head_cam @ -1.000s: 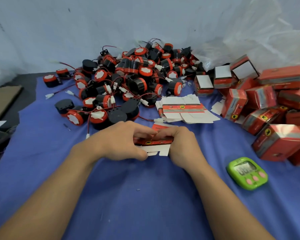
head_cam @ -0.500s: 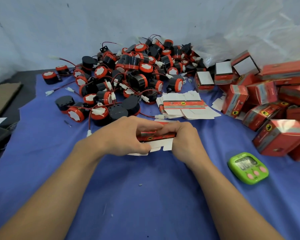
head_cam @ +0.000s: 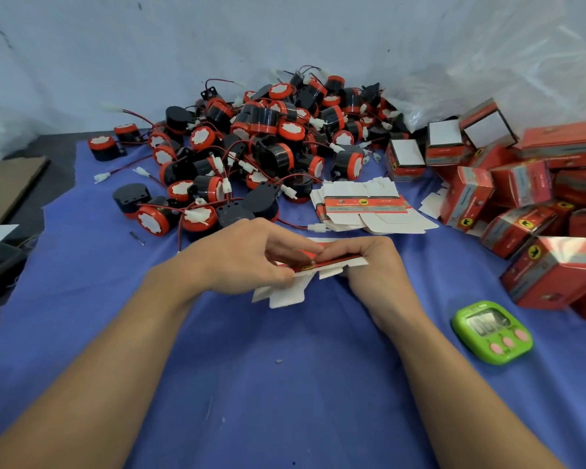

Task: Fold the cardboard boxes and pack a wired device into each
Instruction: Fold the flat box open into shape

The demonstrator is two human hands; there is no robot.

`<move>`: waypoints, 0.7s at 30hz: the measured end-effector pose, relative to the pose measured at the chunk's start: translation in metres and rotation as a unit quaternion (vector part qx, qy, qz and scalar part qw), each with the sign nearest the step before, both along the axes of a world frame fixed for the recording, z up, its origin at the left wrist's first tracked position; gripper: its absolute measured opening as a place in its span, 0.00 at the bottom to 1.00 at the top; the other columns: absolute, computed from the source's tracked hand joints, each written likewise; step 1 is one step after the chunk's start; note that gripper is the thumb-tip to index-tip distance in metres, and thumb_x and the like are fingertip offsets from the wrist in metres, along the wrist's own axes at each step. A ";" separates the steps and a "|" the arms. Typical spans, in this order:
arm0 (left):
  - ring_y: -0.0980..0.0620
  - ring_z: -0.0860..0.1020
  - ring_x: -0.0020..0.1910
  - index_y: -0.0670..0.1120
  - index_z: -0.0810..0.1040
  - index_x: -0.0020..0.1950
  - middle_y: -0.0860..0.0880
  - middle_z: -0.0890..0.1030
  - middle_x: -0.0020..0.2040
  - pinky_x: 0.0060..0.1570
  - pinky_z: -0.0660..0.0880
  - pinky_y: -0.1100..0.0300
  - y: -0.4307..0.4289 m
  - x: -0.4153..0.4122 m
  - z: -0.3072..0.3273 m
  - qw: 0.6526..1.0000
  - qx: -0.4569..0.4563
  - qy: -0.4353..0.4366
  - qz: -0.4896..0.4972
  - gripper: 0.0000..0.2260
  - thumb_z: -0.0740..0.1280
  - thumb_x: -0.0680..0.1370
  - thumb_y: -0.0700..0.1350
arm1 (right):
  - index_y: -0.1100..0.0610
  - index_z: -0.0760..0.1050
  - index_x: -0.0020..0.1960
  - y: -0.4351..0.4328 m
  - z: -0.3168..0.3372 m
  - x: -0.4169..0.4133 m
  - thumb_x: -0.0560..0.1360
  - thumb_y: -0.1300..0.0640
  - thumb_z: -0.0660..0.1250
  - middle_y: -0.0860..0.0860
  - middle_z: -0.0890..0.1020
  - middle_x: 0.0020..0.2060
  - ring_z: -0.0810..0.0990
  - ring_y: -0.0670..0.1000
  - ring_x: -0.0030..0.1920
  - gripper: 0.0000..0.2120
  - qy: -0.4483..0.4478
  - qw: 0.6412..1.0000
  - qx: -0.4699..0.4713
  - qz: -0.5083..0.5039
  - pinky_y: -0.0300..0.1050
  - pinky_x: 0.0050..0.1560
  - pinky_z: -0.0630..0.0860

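Note:
Both my hands hold one flat red-and-white cardboard box blank [head_cam: 286,292] just above the blue cloth. My left hand [head_cam: 247,258] pinches its left end, thumb under and fingers over the red face. My right hand [head_cam: 374,265] grips the right end. White flaps hang below toward me. A stack of more flat box blanks [head_cam: 366,208] lies just behind my hands. The pile of black-and-red wired devices [head_cam: 257,147] fills the back middle. Folded red boxes [head_cam: 521,204] are heaped on the right.
A green timer [head_cam: 491,331] lies on the blue cloth [head_cam: 251,384] at the right, near my right forearm. A brown cardboard sheet [head_cam: 4,187] sits at the left edge. Crumpled clear plastic [head_cam: 487,69] hangs behind the boxes.
My hands have lifted and tilted the flat blank a little. Its white flaps now hang lower and further left under my left hand.

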State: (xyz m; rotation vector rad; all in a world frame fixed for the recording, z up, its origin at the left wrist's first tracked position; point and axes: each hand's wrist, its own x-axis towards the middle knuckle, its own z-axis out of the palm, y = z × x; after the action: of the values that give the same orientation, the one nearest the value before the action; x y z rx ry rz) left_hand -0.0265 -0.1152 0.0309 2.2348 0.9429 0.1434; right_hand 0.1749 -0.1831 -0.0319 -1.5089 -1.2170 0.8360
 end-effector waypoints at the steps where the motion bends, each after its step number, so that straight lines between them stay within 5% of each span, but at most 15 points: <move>1: 0.62 0.82 0.43 0.67 0.84 0.58 0.61 0.86 0.46 0.47 0.79 0.58 0.001 0.001 -0.002 0.999 0.022 -0.017 0.018 0.14 0.68 0.76 0.52 | 0.46 0.88 0.43 0.000 0.000 0.000 0.69 0.69 0.63 0.45 0.88 0.41 0.85 0.48 0.44 0.22 0.013 1.000 -0.003 -0.002 0.51 0.51 0.84; 2: 0.60 0.76 0.33 0.60 0.87 0.52 0.58 0.83 0.36 0.37 0.73 0.57 0.002 0.002 -0.004 0.997 0.048 -0.038 0.039 0.10 0.67 0.76 0.55 | 0.45 0.88 0.45 0.000 0.001 0.000 0.69 0.67 0.63 0.44 0.88 0.40 0.82 0.46 0.41 0.21 0.016 1.000 -0.004 -0.005 0.48 0.46 0.81; 4: 0.57 0.66 0.27 0.48 0.85 0.41 0.48 0.74 0.30 0.32 0.64 0.56 0.004 0.005 -0.008 0.990 0.088 -0.078 0.084 0.14 0.67 0.78 0.55 | 0.40 0.85 0.52 -0.001 0.003 -0.004 0.70 0.63 0.68 0.40 0.86 0.40 0.80 0.43 0.39 0.20 0.001 0.999 0.023 -0.035 0.41 0.43 0.77; 8: 0.57 0.65 0.26 0.45 0.85 0.38 0.52 0.71 0.27 0.30 0.62 0.61 0.002 0.013 -0.007 0.979 0.112 -0.107 0.135 0.14 0.69 0.81 0.50 | 0.38 0.69 0.75 -0.011 0.015 -0.011 0.69 0.60 0.77 0.37 0.81 0.65 0.76 0.35 0.66 0.39 -0.066 0.965 0.205 -0.148 0.27 0.60 0.72; 12: 0.55 0.62 0.27 0.41 0.81 0.36 0.49 0.68 0.27 0.30 0.60 0.58 -0.004 0.020 -0.009 0.979 0.099 -0.096 0.150 0.16 0.70 0.81 0.48 | 0.47 0.83 0.57 -0.022 0.022 -0.013 0.66 0.63 0.78 0.38 0.76 0.69 0.71 0.42 0.72 0.22 -0.218 0.912 0.326 -0.122 0.30 0.66 0.69; 16: 0.50 0.64 0.31 0.36 0.80 0.38 0.36 0.71 0.34 0.36 0.63 0.52 -0.007 0.019 -0.005 0.982 0.039 -0.093 0.158 0.15 0.69 0.80 0.45 | 0.52 0.84 0.41 -0.024 0.018 -0.017 0.66 0.66 0.81 0.41 0.80 0.65 0.69 0.48 0.72 0.11 -0.270 0.917 0.282 -0.087 0.28 0.65 0.66; 19: 0.50 0.64 0.31 0.36 0.80 0.38 0.35 0.71 0.34 0.36 0.63 0.52 -0.007 0.015 0.002 0.982 0.024 -0.085 0.167 0.15 0.68 0.80 0.44 | 0.51 0.86 0.44 -0.022 0.020 -0.016 0.66 0.64 0.81 0.42 0.80 0.66 0.70 0.48 0.72 0.11 -0.271 0.918 0.279 -0.079 0.30 0.66 0.67; 21: 0.50 0.64 0.30 0.39 0.81 0.36 0.39 0.70 0.31 0.35 0.63 0.52 -0.004 0.010 0.007 0.983 0.025 -0.079 0.163 0.15 0.69 0.81 0.45 | 0.49 0.85 0.57 -0.023 0.022 -0.015 0.66 0.65 0.79 0.39 0.78 0.67 0.72 0.45 0.71 0.22 -0.248 0.921 0.289 -0.081 0.30 0.68 0.66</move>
State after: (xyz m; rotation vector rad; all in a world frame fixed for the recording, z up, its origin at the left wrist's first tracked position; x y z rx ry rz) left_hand -0.0163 -0.1195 0.0383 2.0629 1.2193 0.4910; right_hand 0.1595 -0.2057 -0.0099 -1.3235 -1.5088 -0.0524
